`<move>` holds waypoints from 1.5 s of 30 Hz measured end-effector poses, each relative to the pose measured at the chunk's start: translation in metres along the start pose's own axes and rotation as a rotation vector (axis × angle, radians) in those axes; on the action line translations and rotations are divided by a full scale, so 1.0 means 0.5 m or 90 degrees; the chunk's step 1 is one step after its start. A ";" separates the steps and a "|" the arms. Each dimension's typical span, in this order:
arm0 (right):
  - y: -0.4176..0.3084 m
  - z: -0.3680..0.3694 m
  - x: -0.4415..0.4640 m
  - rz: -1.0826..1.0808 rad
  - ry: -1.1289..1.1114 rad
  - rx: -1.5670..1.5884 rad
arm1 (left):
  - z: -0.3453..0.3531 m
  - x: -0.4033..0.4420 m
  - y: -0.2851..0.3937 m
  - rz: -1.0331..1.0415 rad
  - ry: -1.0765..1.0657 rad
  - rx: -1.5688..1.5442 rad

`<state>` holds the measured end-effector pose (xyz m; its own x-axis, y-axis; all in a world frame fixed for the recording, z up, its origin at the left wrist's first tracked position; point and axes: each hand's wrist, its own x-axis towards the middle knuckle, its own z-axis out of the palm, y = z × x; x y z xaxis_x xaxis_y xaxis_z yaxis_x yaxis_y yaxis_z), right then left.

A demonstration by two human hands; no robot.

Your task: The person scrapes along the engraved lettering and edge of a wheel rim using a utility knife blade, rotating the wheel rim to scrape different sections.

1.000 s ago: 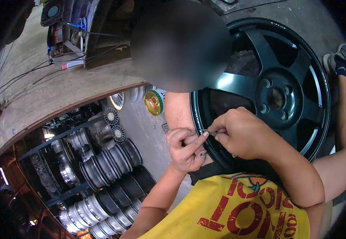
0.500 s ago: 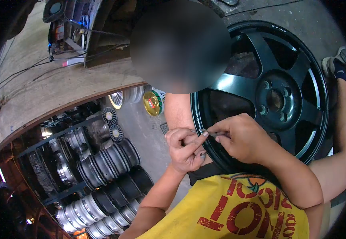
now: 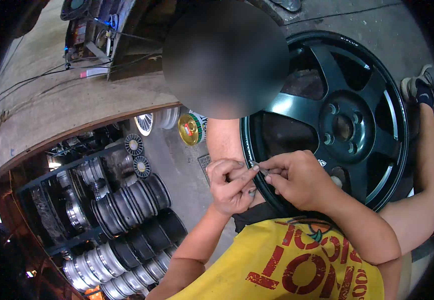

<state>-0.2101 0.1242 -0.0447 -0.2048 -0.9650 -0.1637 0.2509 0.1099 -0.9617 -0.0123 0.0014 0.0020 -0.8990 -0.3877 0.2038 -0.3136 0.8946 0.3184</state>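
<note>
A dark green-black alloy wheel (image 3: 297, 105) lies face up across the person's legs, its near-left rim under both hands. My right hand (image 3: 302, 177) is closed in a pinch on a small, thin metallic blade-like piece (image 3: 255, 164), its tip at the rim's edge. Opposite it, my left hand (image 3: 231, 189) has curled fingers, with the index fingertip against the rim beside that tip. Whether the left fingers hold anything is hidden. Grey stains show on the left fingertips.
A gold-topped can (image 3: 189, 129) stands on the floor left of the leg. Several wheels (image 3: 132, 205) fill a rack (image 3: 57, 245) at lower left. A wooden surface (image 3: 77, 117) with cables spans the upper left. A blurred round patch hides the top middle.
The view has shifted slightly. The small piece's tip stays at nearly the same rim spot, and my right hand has tilted a little. Both hands keep their grips.
</note>
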 end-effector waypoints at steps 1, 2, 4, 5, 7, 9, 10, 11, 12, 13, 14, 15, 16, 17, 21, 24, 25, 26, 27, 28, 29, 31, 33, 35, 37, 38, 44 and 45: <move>0.007 0.004 0.000 -0.001 0.001 0.010 | -0.001 0.001 0.001 0.001 0.002 0.000; 0.010 0.007 -0.001 -0.002 0.002 0.020 | -0.001 0.002 0.001 0.003 0.000 0.002; 0.009 0.011 -0.004 0.009 0.003 0.032 | -0.003 0.002 0.002 0.005 0.000 0.005; 0.008 0.012 -0.005 0.020 0.003 0.046 | -0.003 0.001 0.001 0.005 -0.003 0.005; 0.001 0.013 -0.007 0.028 0.002 0.036 | -0.003 -0.001 0.001 0.004 -0.005 0.005; -0.005 0.015 -0.008 0.037 0.002 0.027 | -0.003 -0.001 0.000 0.004 -0.001 0.000; -0.007 0.017 -0.010 0.055 0.005 0.041 | -0.002 -0.002 0.000 0.004 0.000 0.000; -0.009 0.019 -0.011 0.072 0.007 0.054 | -0.003 -0.003 0.001 0.000 0.002 -0.001; -0.007 0.023 -0.013 0.072 0.007 0.054 | -0.002 -0.004 0.000 -0.004 0.005 -0.003; -0.002 0.029 -0.015 0.091 0.013 0.096 | -0.002 -0.005 0.000 -0.004 0.006 -0.003; 0.002 0.035 -0.017 0.110 0.020 0.138 | -0.002 -0.006 -0.001 -0.002 0.009 -0.001; 0.002 0.038 -0.018 0.110 0.019 0.138 | -0.002 -0.006 -0.001 0.000 0.012 0.001; 0.002 0.041 -0.019 0.119 0.028 0.156 | -0.002 -0.006 -0.002 0.001 0.013 0.001; 0.003 0.044 -0.020 0.129 0.037 0.175 | -0.003 -0.005 -0.002 0.002 0.013 0.000; 0.013 0.063 -0.027 0.148 0.059 0.232 | -0.005 -0.006 -0.002 0.002 0.012 -0.004; 0.006 0.066 -0.032 0.169 0.075 0.257 | -0.006 -0.007 -0.002 0.001 0.013 -0.012; 0.009 0.069 -0.032 0.174 0.077 0.274 | -0.005 -0.007 -0.002 0.001 0.014 -0.011; 0.011 0.071 -0.032 0.178 0.080 0.289 | -0.005 -0.007 -0.001 -0.001 0.014 -0.008; 0.013 0.074 -0.033 0.178 0.080 0.289 | -0.005 -0.007 -0.001 -0.004 0.014 -0.006; 0.013 0.076 -0.033 0.174 0.085 0.299 | -0.005 -0.008 -0.002 -0.004 0.015 -0.006; 0.013 0.077 -0.033 0.171 0.090 0.310 | -0.004 -0.008 -0.003 -0.002 0.017 -0.008; 0.002 0.074 -0.033 0.188 0.090 0.322 | -0.005 -0.008 -0.003 0.001 0.019 -0.010; 0.001 0.075 -0.033 0.206 0.090 0.334 | -0.007 -0.007 -0.002 -0.003 0.008 -0.002; 0.010 0.080 -0.032 0.199 0.091 0.347 | -0.007 -0.008 -0.004 -0.003 0.010 -0.003; 0.014 0.085 -0.032 0.194 0.100 0.348 | -0.005 -0.010 -0.007 -0.002 0.012 -0.003; 0.014 0.086 -0.033 0.190 0.109 0.349 | -0.004 -0.010 -0.008 -0.002 0.014 -0.006; 0.009 0.081 -0.031 0.212 0.111 0.408 | -0.004 -0.008 -0.005 -0.004 0.019 -0.014; 0.005 0.073 -0.030 0.210 0.110 0.407 | -0.005 -0.007 -0.004 0.002 0.020 -0.022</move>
<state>-0.1717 0.1303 -0.0367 -0.1567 -0.8486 -0.5053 0.8164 0.1766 -0.5498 -0.0079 0.0005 0.0032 -0.8897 -0.3917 0.2344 -0.2991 0.8882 0.3489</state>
